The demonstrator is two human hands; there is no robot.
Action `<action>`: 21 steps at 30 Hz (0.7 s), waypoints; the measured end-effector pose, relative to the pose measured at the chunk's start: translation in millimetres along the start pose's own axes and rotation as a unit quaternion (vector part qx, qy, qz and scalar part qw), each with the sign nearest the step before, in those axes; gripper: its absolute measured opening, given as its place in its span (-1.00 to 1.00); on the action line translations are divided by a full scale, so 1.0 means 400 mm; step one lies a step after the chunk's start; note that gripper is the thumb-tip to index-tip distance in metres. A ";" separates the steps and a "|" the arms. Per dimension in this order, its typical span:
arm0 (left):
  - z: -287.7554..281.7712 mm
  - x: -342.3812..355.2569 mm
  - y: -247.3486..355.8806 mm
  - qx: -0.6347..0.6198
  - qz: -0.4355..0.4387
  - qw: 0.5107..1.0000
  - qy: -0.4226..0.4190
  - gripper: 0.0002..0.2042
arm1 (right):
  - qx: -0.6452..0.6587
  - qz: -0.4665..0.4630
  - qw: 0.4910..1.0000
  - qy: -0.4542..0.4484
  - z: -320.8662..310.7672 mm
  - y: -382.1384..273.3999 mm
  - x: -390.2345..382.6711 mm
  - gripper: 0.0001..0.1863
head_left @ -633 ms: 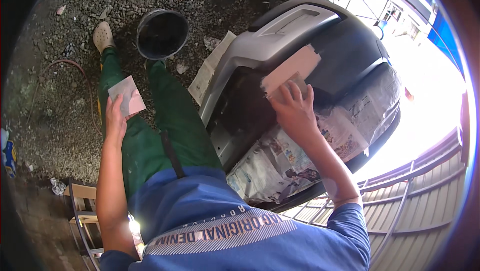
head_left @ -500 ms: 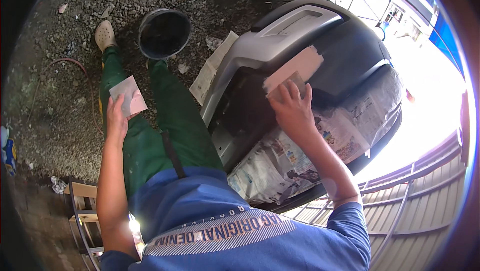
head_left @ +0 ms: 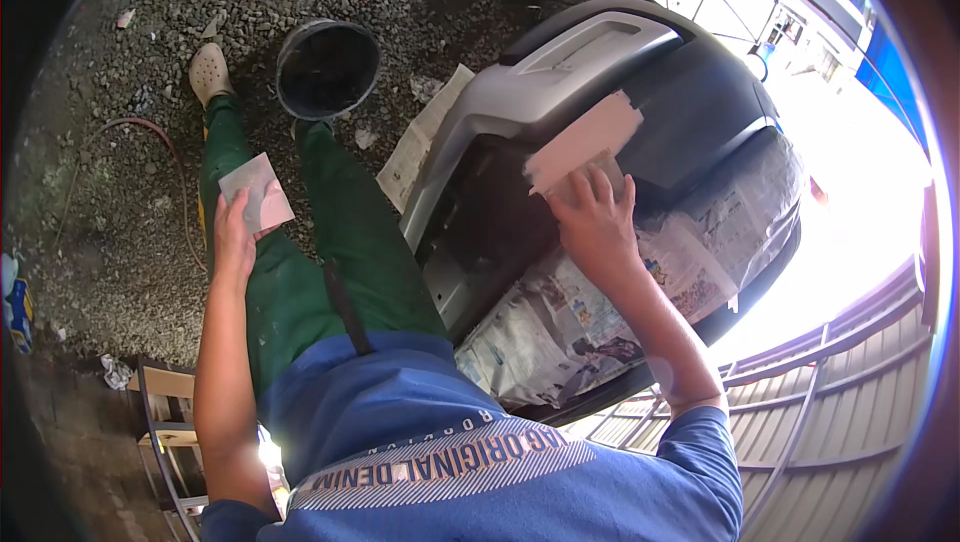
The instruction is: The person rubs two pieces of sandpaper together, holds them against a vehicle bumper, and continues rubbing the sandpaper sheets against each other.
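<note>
My left hand (head_left: 234, 240) grips a small square plate (head_left: 246, 182) near my left leg. A smear of pink filler (head_left: 274, 206) lies on the plate. At the right, my right hand (head_left: 597, 217) is closed on a thin greyish spreader (head_left: 604, 164), with fingers bent over its face. The spreader lies against the lower edge of a pale pink filler patch (head_left: 590, 132) on a dark grey and silver car bumper (head_left: 690, 107). My palm and fingers hide part of the spreader.
Newspaper masking (head_left: 590, 317) covers the bumper's near side. A black bucket (head_left: 330, 67) stands on the gravel (head_left: 130, 182) beyond my feet, and a newspaper sheet (head_left: 425, 137) lies beside the bumper. A thin hose (head_left: 170, 142) curves at the left. Wooden steps (head_left: 165, 407) stand at lower left.
My right hand and the spreader have shifted a little right and toward me along the patch, baring more of its left end. My left hand and the plate have stayed in place.
</note>
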State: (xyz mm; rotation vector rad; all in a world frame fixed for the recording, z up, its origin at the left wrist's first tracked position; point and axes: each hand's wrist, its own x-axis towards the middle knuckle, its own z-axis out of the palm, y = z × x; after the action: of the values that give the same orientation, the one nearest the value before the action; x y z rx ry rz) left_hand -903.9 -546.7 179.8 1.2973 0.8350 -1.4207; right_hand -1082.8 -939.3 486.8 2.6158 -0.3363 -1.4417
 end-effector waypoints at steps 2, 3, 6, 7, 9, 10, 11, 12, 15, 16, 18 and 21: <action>0.002 0.000 -0.002 -0.001 0.003 1.000 0.002 -0.56 | 0.011 -0.003 1.000 -0.013 0.005 0.005 0.017 -0.52; 0.004 -0.001 -0.003 -0.001 0.004 1.000 0.002 -0.56 | 0.016 -0.005 1.000 -0.020 0.006 0.006 0.021 -0.50; 0.006 -0.003 -0.002 -0.007 0.011 1.000 -0.004 -0.58 | 0.030 0.010 0.998 -0.058 0.009 0.009 0.008 -0.51; 0.009 -0.006 -0.002 -0.010 0.010 1.000 -0.003 -0.58 | 0.018 0.007 0.998 -0.067 0.005 0.010 0.002 -0.52; 0.014 -0.016 -0.002 -0.016 0.008 1.000 0.000 -0.58 | -0.007 0.001 0.996 -0.086 -0.012 0.008 -0.010 -0.54; 0.016 -0.013 0.002 -0.013 0.004 1.000 0.002 -0.58 | -0.010 0.003 0.997 -0.078 -0.017 0.005 -0.008 -0.53; 0.016 -0.012 0.007 -0.010 0.000 1.000 0.004 -0.59 | -0.013 0.005 0.997 -0.071 -0.025 -0.003 -0.010 -0.52; 0.016 -0.011 0.014 -0.007 -0.005 1.000 0.006 -0.59 | -0.015 0.007 0.998 -0.063 -0.033 -0.010 -0.006 -0.51; 0.011 -0.015 0.028 -0.001 -0.002 1.000 0.010 -0.59 | 0.020 0.020 0.998 -0.056 -0.077 -0.045 0.022 -0.48; 0.010 -0.018 0.032 -0.002 0.001 1.000 0.011 -0.58 | 0.067 0.025 0.996 -0.049 -0.102 -0.060 0.028 -0.47; 0.019 -0.032 0.060 0.004 0.021 1.000 0.014 -0.58 | 0.170 0.035 0.985 -0.021 -0.149 -0.099 0.037 -0.46; 0.051 -0.060 0.152 0.043 0.063 0.997 -0.023 -0.59 | 0.455 0.001 0.891 0.003 -0.221 -0.169 -0.020 -0.44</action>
State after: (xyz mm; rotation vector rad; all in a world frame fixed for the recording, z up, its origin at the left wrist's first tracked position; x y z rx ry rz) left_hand -853.4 -576.7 214.7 1.3541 0.6566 -1.3943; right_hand -1003.5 -870.9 525.2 3.2666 -1.2868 -1.5098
